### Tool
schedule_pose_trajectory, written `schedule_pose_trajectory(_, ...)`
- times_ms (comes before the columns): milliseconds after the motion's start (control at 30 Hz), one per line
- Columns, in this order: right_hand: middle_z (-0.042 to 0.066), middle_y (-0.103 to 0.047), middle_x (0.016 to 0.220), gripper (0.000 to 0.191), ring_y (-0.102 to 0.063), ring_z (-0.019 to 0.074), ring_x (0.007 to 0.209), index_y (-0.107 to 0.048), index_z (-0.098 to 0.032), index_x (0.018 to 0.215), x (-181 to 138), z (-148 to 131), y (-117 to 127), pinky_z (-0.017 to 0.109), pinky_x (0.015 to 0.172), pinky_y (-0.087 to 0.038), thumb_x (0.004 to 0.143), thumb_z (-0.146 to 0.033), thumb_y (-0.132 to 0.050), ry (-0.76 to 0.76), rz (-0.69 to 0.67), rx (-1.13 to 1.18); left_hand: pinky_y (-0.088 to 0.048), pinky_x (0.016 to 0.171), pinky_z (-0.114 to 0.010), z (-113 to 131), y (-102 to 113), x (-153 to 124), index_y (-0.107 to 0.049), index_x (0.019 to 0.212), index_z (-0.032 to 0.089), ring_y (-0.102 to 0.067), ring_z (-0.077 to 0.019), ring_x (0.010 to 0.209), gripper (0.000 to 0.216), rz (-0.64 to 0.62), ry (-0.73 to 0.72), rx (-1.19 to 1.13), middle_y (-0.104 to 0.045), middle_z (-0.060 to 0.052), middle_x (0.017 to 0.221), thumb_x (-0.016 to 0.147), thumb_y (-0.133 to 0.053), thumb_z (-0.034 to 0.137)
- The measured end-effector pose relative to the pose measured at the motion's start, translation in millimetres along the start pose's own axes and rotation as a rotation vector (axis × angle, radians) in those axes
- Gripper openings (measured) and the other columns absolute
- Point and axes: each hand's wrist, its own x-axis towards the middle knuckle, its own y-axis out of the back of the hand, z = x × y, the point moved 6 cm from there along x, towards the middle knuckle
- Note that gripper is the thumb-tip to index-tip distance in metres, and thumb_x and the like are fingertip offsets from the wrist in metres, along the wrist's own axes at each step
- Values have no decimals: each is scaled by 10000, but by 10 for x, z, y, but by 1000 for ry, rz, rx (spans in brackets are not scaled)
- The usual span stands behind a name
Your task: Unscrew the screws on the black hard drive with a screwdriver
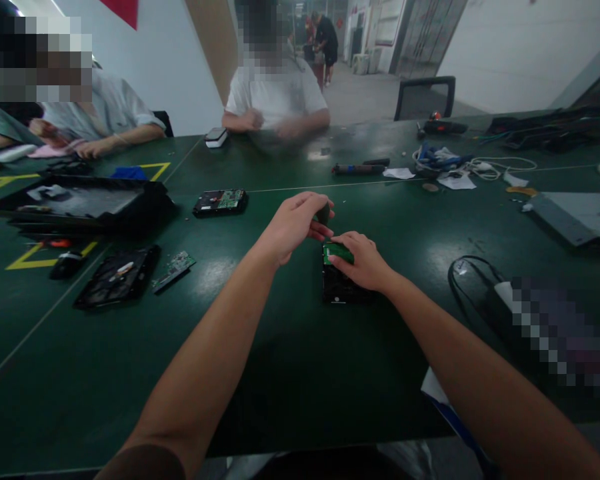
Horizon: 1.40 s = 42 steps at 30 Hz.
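Observation:
A hard drive [347,291] with a black body lies on the green table in front of me, its green circuit board [336,253] partly showing. My right hand [363,261] rests over the drive, thumb on the board and fingers curled over its far edge, covering much of the right side. Just above and to the left, my left hand [303,223] hovers with bent fingers around something dark that I cannot make out. The fingertips of both hands are close together at the drive's far end.
To the left are another hard drive [220,202], an opened drive casing [119,277], a loose circuit board [174,271] and a black tray [85,200]. Cables [443,160] and a grey metal box [577,217] lie to the right. A person [280,93] sits opposite.

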Motion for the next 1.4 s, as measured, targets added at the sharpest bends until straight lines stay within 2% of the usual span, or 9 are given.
schedule_pose_trajectory(233,129,-657,1342,423,-610,321,1278,-647,-237,1385,-5,42,29,569,1099,-475,1049,-480,-562,18,75,84,-564,621,-238,40,-1,-8,-654,1006,176,-732,-132,691,257,28,-34,-42,-762,-86,1052,1001,-569,419)
schedule_pose_trajectory(500,137,-697,1266,333,-645,294,1227,-652,-248,1310,-105,-84,522,535,1115,-518,1097,-379,-433,67,574,113,-615,744,-270,48,-124,-14,-610,1108,207,-760,-122,756,258,49,-94,-151,-765,-67,1104,1092,-469,422)
schedule_pose_trajectory(767,132,-688,1353,451,-670,301,1218,-535,-260,1499,-167,-224,492,523,1075,-560,1054,-330,-526,121,520,62,-600,828,-286,-75,-395,-30,-622,1149,209,-746,-124,808,238,-91,-121,-161,-738,-53,1016,1102,-458,375)
schedule_pose_trajectory(867,131,-693,1336,439,-665,306,1219,-550,-276,1492,-150,-173,488,525,1054,-569,1059,-296,-481,85,475,44,-583,854,-293,-125,-404,2,-664,1165,192,-727,-140,871,254,-129,-149,-8,-746,-76,1083,1069,-495,356)
schedule_pose_trajectory(967,138,-696,1310,374,-658,315,1217,-601,-265,1406,-145,-83,546,535,1068,-553,1064,-286,-451,47,504,25,-546,1010,-362,-214,-234,42,-683,1204,162,-688,-206,1104,301,74,-193,326,-715,-121,1220,1014,-581,371)
schedule_pose_trajectory(1033,154,-694,1283,344,-662,324,1188,-611,-240,1356,-156,18,610,536,1052,-554,1052,-287,-458,-10,576,16,-500,1104,-431,-322,-124,4,-643,1301,119,-652,-259,1207,435,228,-136,553,-650,-185,1342,984,-625,416)
schedule_pose_trajectory(1100,170,-694,1259,328,-668,334,1157,-607,-219,1323,-167,123,658,542,1030,-557,1027,-290,-485,-74,642,4,-459,1160,-474,-444,-122,-101,-548,1446,82,-584,-323,1345,614,272,-59,695,-531,-249,1488,980,-619,476)
schedule_pose_trajectory(1233,172,-707,1232,326,-678,334,1140,-599,-208,1303,-154,233,656,538,1030,-554,1014,-312,-493,-119,659,9,-434,1168,-590,-640,-370,-432,-375,1593,37,-504,-482,1435,1003,255,106,907,-369,-330,1603,896,-635,711)
schedule_pose_trajectory(1400,192,-695,1352,443,-669,344,1231,-553,-173,1422,-142,242,630,535,1088,-530,1005,-304,-481,-75,656,63,-402,1183,-632,-697,-877,-636,-241,1661,30,-439,-552,1480,1233,233,87,1066,-298,-354,1661,795,-695,782)
